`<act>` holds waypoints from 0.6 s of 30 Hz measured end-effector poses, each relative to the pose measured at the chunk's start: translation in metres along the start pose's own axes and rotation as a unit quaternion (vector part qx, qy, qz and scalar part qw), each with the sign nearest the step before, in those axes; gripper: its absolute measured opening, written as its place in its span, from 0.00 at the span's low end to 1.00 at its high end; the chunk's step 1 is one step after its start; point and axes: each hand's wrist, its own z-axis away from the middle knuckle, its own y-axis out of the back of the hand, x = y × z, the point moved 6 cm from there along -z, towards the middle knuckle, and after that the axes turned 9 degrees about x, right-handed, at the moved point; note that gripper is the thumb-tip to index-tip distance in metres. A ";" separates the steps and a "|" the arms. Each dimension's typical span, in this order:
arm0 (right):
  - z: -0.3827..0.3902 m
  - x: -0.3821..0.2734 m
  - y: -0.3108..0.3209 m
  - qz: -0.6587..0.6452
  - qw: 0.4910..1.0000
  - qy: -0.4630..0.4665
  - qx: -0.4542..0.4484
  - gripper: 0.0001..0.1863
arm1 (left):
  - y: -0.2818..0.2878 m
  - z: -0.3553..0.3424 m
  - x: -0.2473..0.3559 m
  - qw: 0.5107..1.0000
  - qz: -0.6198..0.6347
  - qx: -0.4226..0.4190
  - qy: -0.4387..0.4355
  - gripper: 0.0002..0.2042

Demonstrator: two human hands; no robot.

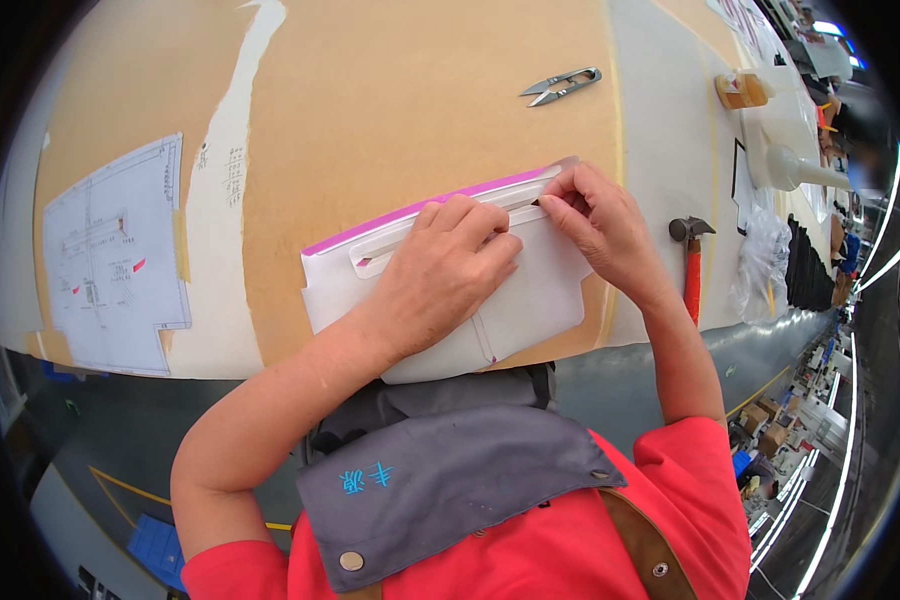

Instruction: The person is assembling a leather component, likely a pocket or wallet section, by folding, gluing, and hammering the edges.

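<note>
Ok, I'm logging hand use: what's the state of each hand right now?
Left hand: fingers curled on the white slotted strip; grip can't be told.
Right hand: closed, thumb and forefinger pinching near the strip's right end; object unclear.

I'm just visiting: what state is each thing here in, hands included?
White panel: lying down, pink-edged
Left hand: fingers curled, on the panel
Right hand: thumb and forefinger close together, at the panel
Thread snips: lying, blades apart
Red-handled hammer: lying untouched
Technical drawing: spread out
Clear plastic bag: crumpled
</note>
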 end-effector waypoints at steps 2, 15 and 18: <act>-0.002 0.001 -0.001 0.018 0.999 -0.011 -0.025 0.07 | -0.002 0.002 -0.001 1.000 0.000 -0.003 -0.005 0.10; -0.004 0.003 -0.002 0.017 0.999 -0.024 -0.026 0.08 | -0.004 0.003 0.000 1.000 -0.016 -0.005 -0.006 0.10; -0.004 0.001 -0.003 0.022 0.999 -0.022 -0.018 0.07 | -0.004 0.003 -0.001 1.000 -0.019 -0.010 -0.008 0.10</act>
